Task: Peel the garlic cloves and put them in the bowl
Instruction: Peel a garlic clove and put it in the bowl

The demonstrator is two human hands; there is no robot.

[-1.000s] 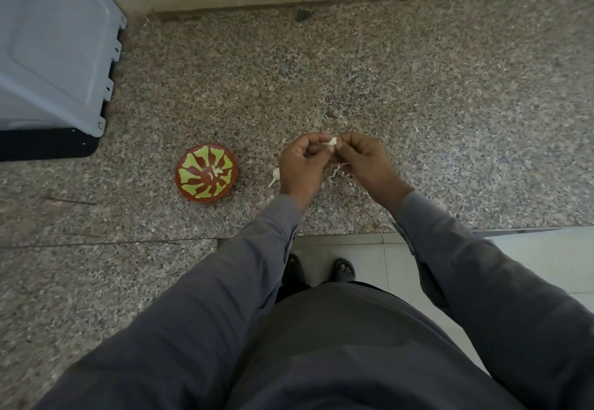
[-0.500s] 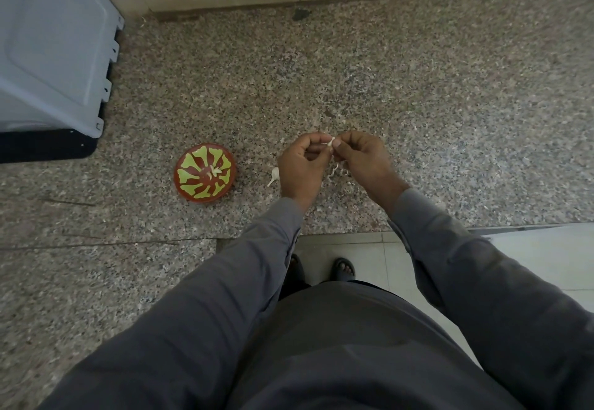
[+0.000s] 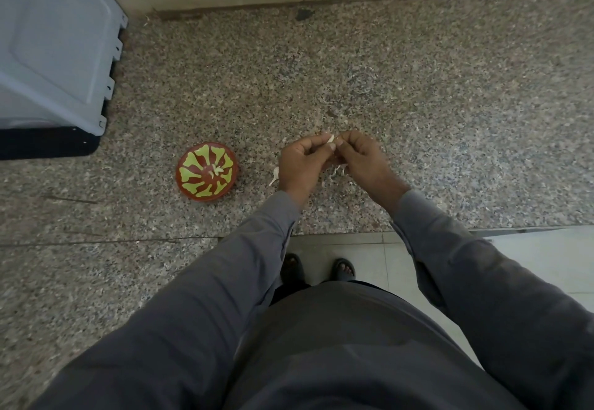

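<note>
Speckled granite makes up the worktop (image 3: pixel 418 88), which runs back to a pale wall. Over it both hands meet: the left hand (image 3: pixel 302 165) and the right hand (image 3: pixel 363 159) have their fingers curled in, pinching one small white clove (image 3: pixel 330 138) between the fingertips of both. The clove shows only as a pale sliver at the top of the two hands, so how much skin is on it cannot be told.

Left of the hands, well apart from them, the bowl (image 3: pixel 207 175) sits on the worktop (red-brown with yellow-green petal marks inside). A few pale bits lie at its centre, probably peeled cloves, though they are too small to be sure.

Just beside the left hand's wrist side, another white piece (image 3: pixel 275 175) lies on the stone, partly hidden by the hand. Under the right hand lie thin white peels (image 3: pixel 338 171).

At the far left a grey plastic lid (image 3: pixel 58 49) leans over a black base. Grey sleeves (image 3: pixel 225 281) cover both arms, and two sandalled feet (image 3: pixel 343 269) show on the tiled floor below the worktop's edge.
</note>
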